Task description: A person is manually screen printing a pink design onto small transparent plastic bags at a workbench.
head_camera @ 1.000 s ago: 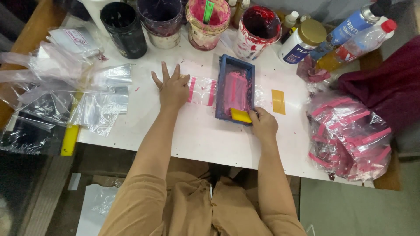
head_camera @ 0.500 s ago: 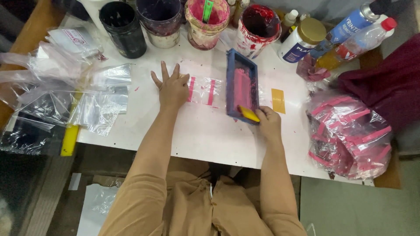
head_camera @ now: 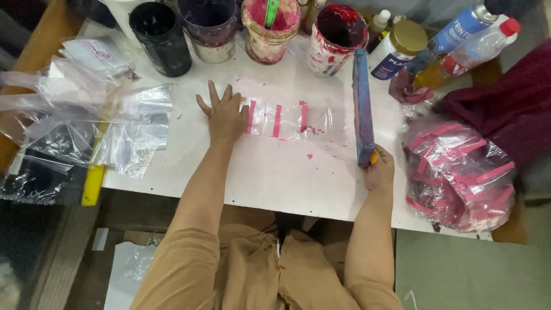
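White table bears paint pots, clear bags.

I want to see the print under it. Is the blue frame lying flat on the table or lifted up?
Lifted up. The blue frame stands on edge, held by the right hand, baring the clear bag with pink stripes.

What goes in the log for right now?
left hand: flat on bag | right hand: holds frame on edge | bag: pink stripes

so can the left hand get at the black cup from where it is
Probably yes. The left hand lies flat on the clear bag, and the black cup stands up and to its left on the table, with only bare tabletop between them.
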